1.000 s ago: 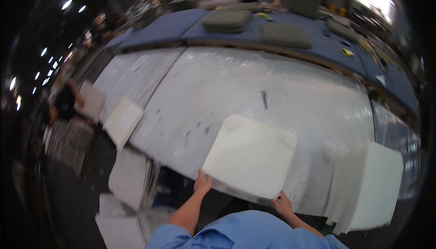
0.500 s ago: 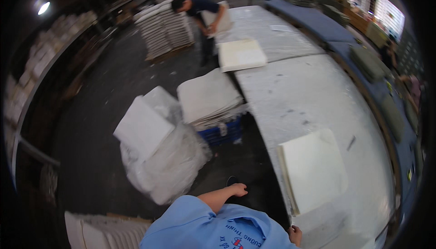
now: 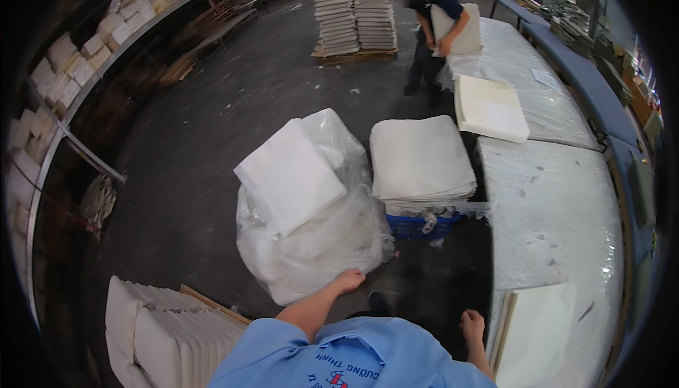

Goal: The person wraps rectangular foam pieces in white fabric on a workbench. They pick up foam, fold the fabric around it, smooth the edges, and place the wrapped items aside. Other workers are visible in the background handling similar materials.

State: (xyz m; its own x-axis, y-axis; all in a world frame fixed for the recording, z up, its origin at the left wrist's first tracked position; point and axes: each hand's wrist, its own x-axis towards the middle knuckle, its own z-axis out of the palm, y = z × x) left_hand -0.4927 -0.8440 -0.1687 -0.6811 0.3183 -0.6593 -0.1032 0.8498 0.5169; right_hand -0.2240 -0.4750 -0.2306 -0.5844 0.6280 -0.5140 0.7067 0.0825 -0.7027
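My left hand (image 3: 349,281) is loosely closed with nothing in it, at the near right edge of a big clear plastic bag (image 3: 318,246); whether it touches the plastic I cannot tell. A white square foam pad (image 3: 290,176) lies on that bag. My right hand (image 3: 472,324) hangs curled beside the table edge, nothing seen in it. Nearest to it is a cream cushion pad (image 3: 535,331) lying on the plastic-covered table (image 3: 552,218). Beyond the bag, a stack of off-white square sheets (image 3: 422,158) rests over a blue crate (image 3: 423,227).
A co-worker (image 3: 428,24) stands at the table's far end, holding a pale cushion (image 3: 460,29). Another cream pad (image 3: 491,107) overhangs the table edge. Stacked cushions (image 3: 357,13) stand on a pallet behind. More cushions (image 3: 177,338) stand at lower left; a loaded rack (image 3: 78,116) runs along the left.
My view has swung left, so the scene sits further right. My left hand has come over to the bag's edge. My right hand has moved away from the table edge by the near pad.
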